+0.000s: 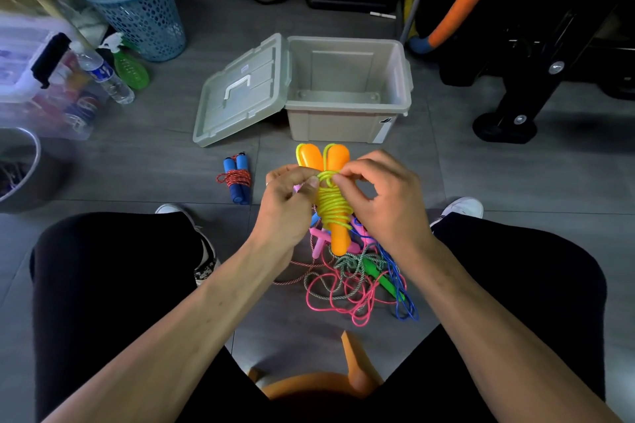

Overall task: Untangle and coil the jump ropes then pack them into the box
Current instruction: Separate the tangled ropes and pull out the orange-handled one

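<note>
- Grey tiled floor (144, 154): carries all items listed below; the person sits above it on an orange stool (319, 385), knees apart.
- Grey plastic storage box (343, 124): stands open on the floor ahead of the hands; nothing visible inside. Its lid (237, 93) leans against the box's left side, handle facing up.
- Blue perforated waste basket (132, 0): far left, upright, with a green spray bottle (130, 67) and a clear water bottle (103, 74) just beside it.
- Tangled heap of jump ropes (357, 285): pink, blue, grey-green and green strands on the floor between the feet, directly below the hands.
- Left hand (288, 203): fingers curled, thumb and forefinger pinching the yellow-green cord (331, 203) at the top of the wrap.
- Right hand (381, 196): fingertips pinching the same cord, opposite the left.
- Orange-handled jump rope (338, 240): held in the air, both handles together, cord wound round their middle.
- Blue-handled jump rope (236, 178): already bundled with red cord, lying left of the hands, outside the box.
</note>
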